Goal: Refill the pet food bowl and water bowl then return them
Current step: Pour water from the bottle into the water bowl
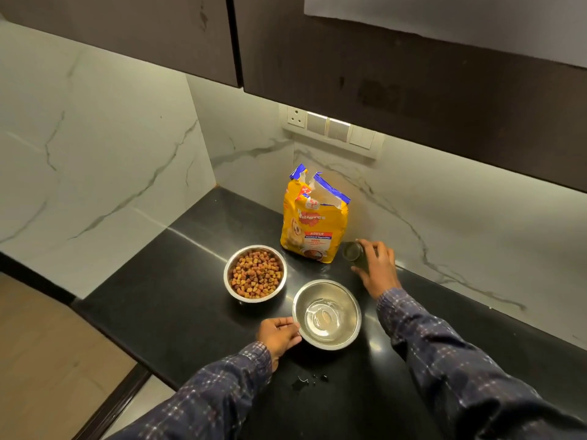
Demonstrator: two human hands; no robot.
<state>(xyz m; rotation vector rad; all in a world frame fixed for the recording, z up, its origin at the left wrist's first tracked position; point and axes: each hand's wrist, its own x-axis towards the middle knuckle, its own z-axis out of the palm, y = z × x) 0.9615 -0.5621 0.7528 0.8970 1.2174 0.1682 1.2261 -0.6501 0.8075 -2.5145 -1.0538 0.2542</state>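
Two steel bowls stand on the black counter. The left one, the food bowl, is full of brown kibble. The nearer water bowl holds clear water. My left hand rests against the water bowl's left rim, fingers curled on its edge. My right hand is wrapped around a small clear glass standing upright on the counter beside the yellow pet food bag, whose top is torn open.
Marble walls close the corner behind the bag. A socket and switch panel sits under dark overhead cabinets. A few water drops lie on the counter near its front. The counter's left edge drops to a wooden floor.
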